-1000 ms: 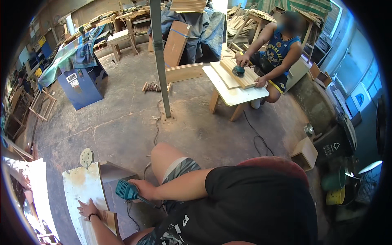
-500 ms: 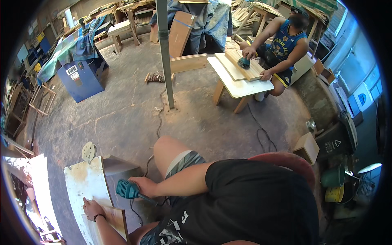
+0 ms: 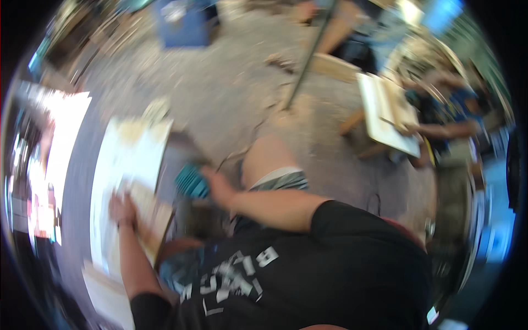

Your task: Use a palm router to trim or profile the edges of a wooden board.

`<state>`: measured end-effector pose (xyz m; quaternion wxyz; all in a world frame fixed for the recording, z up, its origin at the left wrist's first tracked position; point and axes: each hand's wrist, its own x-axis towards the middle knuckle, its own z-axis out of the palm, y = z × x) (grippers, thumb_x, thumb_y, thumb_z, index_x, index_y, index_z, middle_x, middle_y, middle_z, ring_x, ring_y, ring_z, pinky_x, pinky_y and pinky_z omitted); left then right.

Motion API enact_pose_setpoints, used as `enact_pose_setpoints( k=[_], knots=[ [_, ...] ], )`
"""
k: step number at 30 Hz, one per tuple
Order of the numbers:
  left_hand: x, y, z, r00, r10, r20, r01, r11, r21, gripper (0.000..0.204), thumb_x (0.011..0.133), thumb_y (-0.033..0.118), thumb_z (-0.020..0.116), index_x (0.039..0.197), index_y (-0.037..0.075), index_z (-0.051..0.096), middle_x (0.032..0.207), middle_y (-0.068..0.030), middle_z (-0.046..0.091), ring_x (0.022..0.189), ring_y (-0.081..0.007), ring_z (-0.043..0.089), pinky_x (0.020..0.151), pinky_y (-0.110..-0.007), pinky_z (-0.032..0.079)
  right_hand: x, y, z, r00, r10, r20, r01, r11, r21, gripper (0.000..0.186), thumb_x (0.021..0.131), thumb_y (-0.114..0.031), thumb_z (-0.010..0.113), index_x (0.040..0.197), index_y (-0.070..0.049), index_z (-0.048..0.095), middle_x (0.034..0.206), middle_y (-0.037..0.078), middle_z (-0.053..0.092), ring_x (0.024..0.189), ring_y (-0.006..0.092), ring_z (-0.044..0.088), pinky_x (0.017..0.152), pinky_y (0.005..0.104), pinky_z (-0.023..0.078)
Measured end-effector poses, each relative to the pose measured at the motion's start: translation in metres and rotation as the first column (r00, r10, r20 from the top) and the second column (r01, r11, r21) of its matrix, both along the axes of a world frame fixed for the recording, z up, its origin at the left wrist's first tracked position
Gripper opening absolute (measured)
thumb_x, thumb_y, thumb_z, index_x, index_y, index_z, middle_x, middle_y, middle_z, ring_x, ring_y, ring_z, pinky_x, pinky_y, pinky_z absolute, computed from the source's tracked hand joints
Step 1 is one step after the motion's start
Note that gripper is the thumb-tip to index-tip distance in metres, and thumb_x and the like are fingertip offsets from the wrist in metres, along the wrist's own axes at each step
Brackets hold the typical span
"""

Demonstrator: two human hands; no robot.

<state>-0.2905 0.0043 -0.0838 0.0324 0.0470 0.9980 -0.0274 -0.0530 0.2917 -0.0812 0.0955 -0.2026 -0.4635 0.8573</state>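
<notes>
A wooden board [image 3: 155, 217] lies on the white work table [image 3: 107, 165] at my left. Resting on the board's left side is my left hand [image 3: 122, 209], fingers apart and blurred by motion. My right hand [image 3: 219, 187] grips a teal power sander [image 3: 192, 181], held up just right of the table, apart from the board. Its sanding face is hard to make out in the blur.
A pale round sanding disc [image 3: 157, 110] sits at the table's far end. Ahead stands a metal post [image 3: 308, 63], with a cord [image 3: 258, 129] on the floor. At right, a co-worker [image 3: 462, 110] sits by another white-topped table [image 3: 374, 118] carrying boards.
The whole view has swung left and blurred, so the scene sits farther right. The right hand still holds the sander; the left hand stays on the board.
</notes>
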Motion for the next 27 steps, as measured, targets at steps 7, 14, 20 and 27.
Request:
enact_pose_setpoints(
  k=[7, 14, 20, 27],
  knots=[
    [0.046, -0.172, 0.003, 0.900, 0.435, -0.020, -0.433, 0.899, 0.063, 0.088, 0.091, 0.075, 0.041, 0.157, 0.018, 0.033, 0.163, -0.0157, 0.030, 0.149, -0.0370, 0.029, 0.120, -0.054, 0.023, 0.004, 0.004, -0.024, 0.988, 0.002, 0.153, -0.126, 0.579, 0.806, 0.050, 0.068, -0.028, 0.089, 0.104, -0.004, 0.064, 0.096, 0.011, 0.071, 0.087, 0.0241, 0.069, 0.080, 0.0378, 0.054],
    [0.104, -0.195, 0.008, 0.736, 0.677, 0.016, -0.670, 0.725, 0.155, 0.096, 0.090, 0.074, 0.042, 0.159, 0.009, 0.024, 0.160, -0.0270, 0.028, 0.149, -0.0411, 0.025, 0.119, -0.057, 0.021, 0.010, -0.033, -0.001, 0.984, 0.120, 0.135, -0.179, 0.537, 0.825, 0.048, 0.071, -0.027, 0.086, 0.106, -0.004, 0.064, 0.097, 0.011, 0.072, 0.088, 0.0232, 0.069, 0.081, 0.0370, 0.054],
    [0.204, -0.074, 0.018, 0.999, 0.029, -0.028, -0.017, 0.931, 0.365, 0.071, 0.094, 0.050, 0.060, 0.148, 0.006, 0.047, 0.153, -0.0217, 0.043, 0.146, -0.0356, 0.035, 0.118, -0.050, 0.027, 0.017, -0.042, 0.024, 0.940, 0.311, -0.136, 0.003, 0.394, 0.919, 0.049, 0.074, -0.021, 0.084, 0.116, -0.005, 0.064, 0.098, 0.006, 0.072, 0.090, 0.0175, 0.069, 0.086, 0.0325, 0.054],
    [0.237, 0.029, 0.084, 0.853, -0.463, -0.240, 0.249, -0.044, 0.968, 0.057, 0.092, 0.029, 0.072, 0.140, 0.003, 0.055, 0.131, -0.0116, 0.064, 0.125, -0.0185, 0.057, 0.105, -0.034, 0.045, 0.035, -0.063, 0.017, 0.844, 0.522, -0.122, -0.098, 0.373, 0.923, 0.056, 0.076, -0.020, 0.082, 0.125, -0.007, 0.060, 0.114, 0.007, 0.068, 0.103, 0.0192, 0.068, 0.090, 0.0328, 0.054]
  ],
)
